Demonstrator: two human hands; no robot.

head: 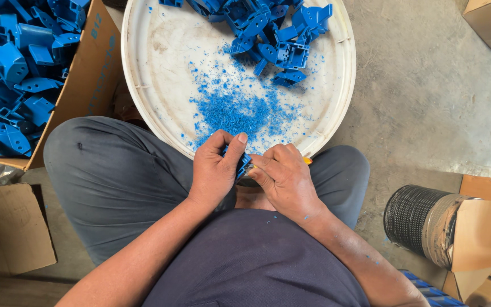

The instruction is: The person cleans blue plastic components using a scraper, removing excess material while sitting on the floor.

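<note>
Holding a blue part [242, 164], the left hand [216, 170] has its grip closed around it; the right hand [284, 177] grips a yellow-tipped tool [308, 161] over the white tray [160, 68].

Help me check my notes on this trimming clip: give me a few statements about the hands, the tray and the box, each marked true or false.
1. The left hand holds a small blue plastic part. True.
2. The round white tray holds only shavings. False: blue parts are piled at its far side, with blue shavings nearer the person.
3. The cardboard box on the left holds blue parts. True.
4. The right hand rests on the floor. False: it is against the held part, above the lap.
</note>
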